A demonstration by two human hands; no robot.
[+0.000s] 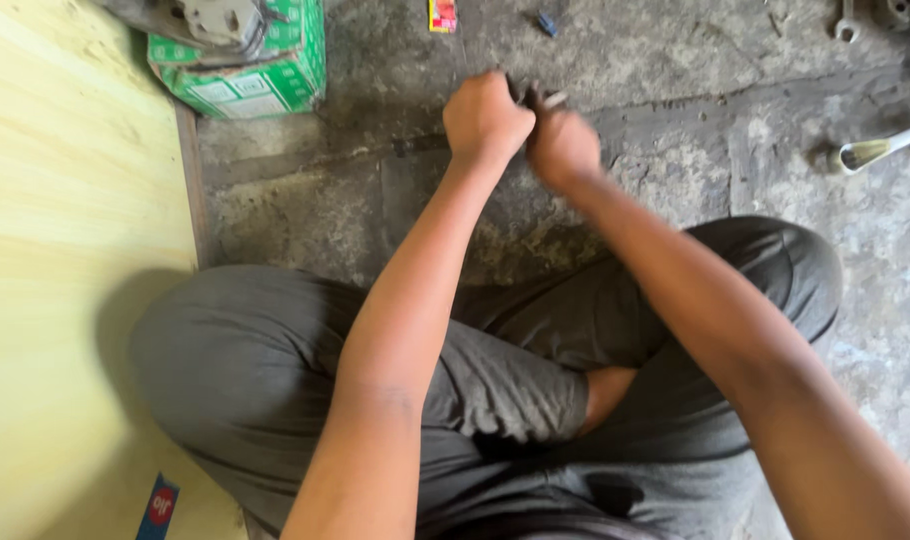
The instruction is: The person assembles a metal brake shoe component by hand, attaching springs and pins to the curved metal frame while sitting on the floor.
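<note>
My left hand and my right hand are close together above the concrete floor, both closed around a small dark metal part held between them. A short metal tip of it sticks out above my right hand. The rest of the part is hidden by my fingers. A thin dark rod lies on the floor just left of my left hand. My crossed legs in grey trousers fill the lower middle of the view.
A pale yellow board covers the left side. A green and white carton with a metal machine part on it stands at the top left. A paintbrush and a spanner lie at the right, and small red and blue items at the top.
</note>
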